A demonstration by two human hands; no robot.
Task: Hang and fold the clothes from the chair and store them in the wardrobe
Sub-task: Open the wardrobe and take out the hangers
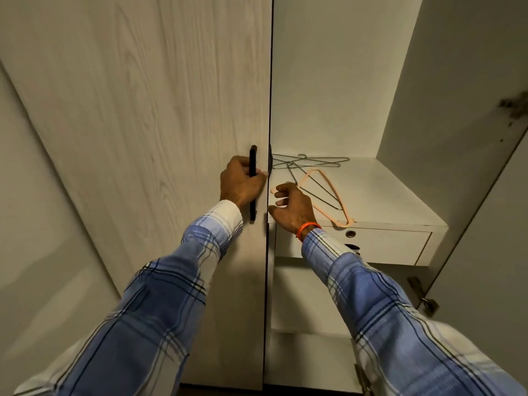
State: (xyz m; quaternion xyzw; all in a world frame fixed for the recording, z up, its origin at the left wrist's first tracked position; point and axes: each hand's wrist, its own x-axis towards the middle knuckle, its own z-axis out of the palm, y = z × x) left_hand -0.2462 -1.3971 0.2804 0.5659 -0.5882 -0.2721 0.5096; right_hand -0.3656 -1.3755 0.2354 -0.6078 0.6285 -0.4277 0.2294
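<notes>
Wardrobe door handle [253, 167] | gripped by left hand [240, 184] | hangers [314, 172] beyond right hand [294, 208]

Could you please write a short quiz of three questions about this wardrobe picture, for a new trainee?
1. True or false: the left hand grips the black handle of the closed left door.
2. Which colour is the plastic hanger on the shelf? A) peach B) green C) black
3. Fill in: the right hand holds ____; its fingers are loosely curled near the door edge.

Key
1. True.
2. A. It lies among the wire hangers.
3. Nothing.
</notes>
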